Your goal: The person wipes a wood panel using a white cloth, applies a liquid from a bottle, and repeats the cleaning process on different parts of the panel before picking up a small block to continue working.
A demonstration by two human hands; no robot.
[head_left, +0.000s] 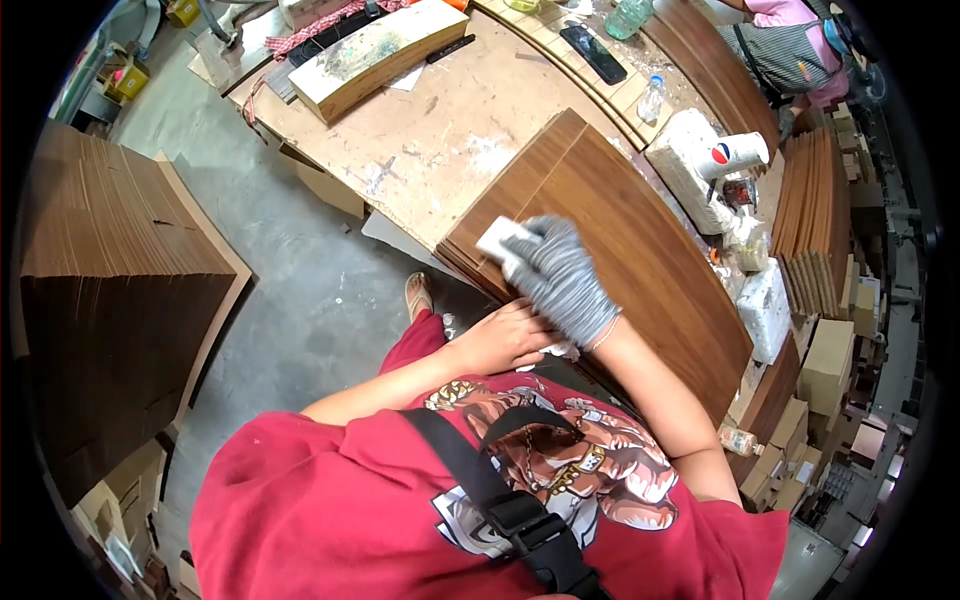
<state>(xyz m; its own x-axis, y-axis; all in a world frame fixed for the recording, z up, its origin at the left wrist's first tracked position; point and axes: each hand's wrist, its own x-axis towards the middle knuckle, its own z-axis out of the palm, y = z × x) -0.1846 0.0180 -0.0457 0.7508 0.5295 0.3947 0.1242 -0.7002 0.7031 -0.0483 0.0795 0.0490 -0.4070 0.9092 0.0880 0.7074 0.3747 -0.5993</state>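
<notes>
- The right grip (pixel 565 285), a hand in a striped grey glove, is curling its fingers closed, pinching a white pad (pixel 503 240).
- The white pad is resting on the top face of a stack of brown wooden panels (pixel 625 265), near its left edge.
- The left grip (pixel 515 335), a bare hand, is lying just below the gloved one, beside the panels' near edge; its fingertips are partly hidden, so I cannot tell whether it is clasping the white material (pixel 563 351) beside it.
- The panels are lying on a dusty, stained tabletop (pixel 450 130).
- Beyond them, 1 dark phone (pixel 593 54) and 1 white cup (pixel 738 154) are sitting farther back.
- 1 long wooden block (pixel 375 60) is lying toward the tabletop's far left.
</notes>
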